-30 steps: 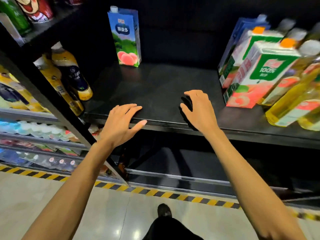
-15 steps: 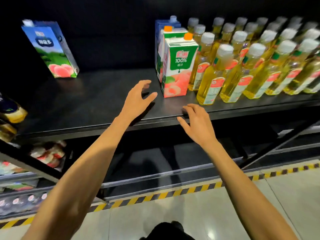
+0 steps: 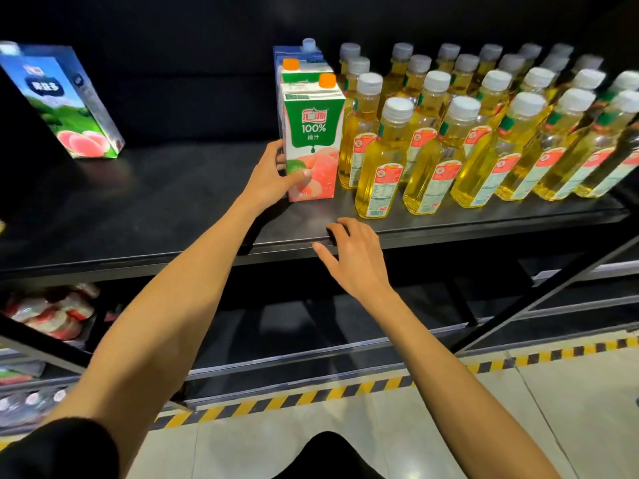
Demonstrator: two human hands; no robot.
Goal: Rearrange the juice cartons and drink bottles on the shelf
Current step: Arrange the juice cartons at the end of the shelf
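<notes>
Black shelf (image 3: 173, 209) spans the frame above a tiled floor (image 3: 449, 426) edged with hazard tape (image 3: 311, 397). At centre, a person's left hand (image 3: 269, 178) grips the front green carton (image 3: 313, 133) low down, thumb across its face, fingers round its left side. The carton stands upright on the shelf, just beside the bottles (image 3: 383, 160) crowding the right of the frame. Behind it in line stand two more cartons (image 3: 304, 69). The right hand (image 3: 352, 257) rests on the shelf's front edge, fingers loosely bent, holding nothing. A blue carton (image 3: 65, 105) stands alone at upper left.

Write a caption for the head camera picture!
Left hand grips the front peach juice carton beside rows of yellow drink bottles; right hand rests on the shelf edge.
</notes>
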